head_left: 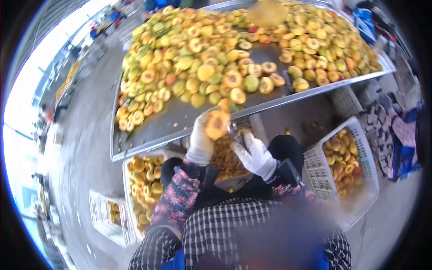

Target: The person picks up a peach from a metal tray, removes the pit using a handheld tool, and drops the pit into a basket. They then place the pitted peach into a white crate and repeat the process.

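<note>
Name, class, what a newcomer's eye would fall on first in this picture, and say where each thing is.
The great heap of yellow-orange fruit strikes first, spread over the metal table across the upper middle. Just below centre, the white-gloved left hand holds up a cut fruit, beside a metal tool in the gloved right hand.

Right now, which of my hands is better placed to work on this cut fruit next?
Probably your right: the right hand holds the metal tool close beside the cut fruit, while the left hand is occupied supporting it.
</note>
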